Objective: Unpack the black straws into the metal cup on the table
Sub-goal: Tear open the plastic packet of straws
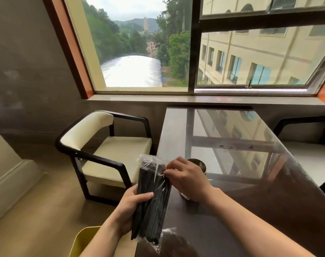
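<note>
We find the task barely begun. The left grip (132, 206) is wrapped round the lower half of the clear bag (146, 160), which is held upright at the worktop (250, 210) edge. The black straws (150, 201) are all inside it. The right grip (187, 178) pinches the plastic near the bag's top. The metal cup (202, 166) stands just behind that hand, partly hidden, and we see no straws in it. Opening and transfer remain.

A cream-seated armchair (121, 149) stands on wooden floor (37, 210) beside a glossy table (269, 191) below a daylit window (139, 52).
</note>
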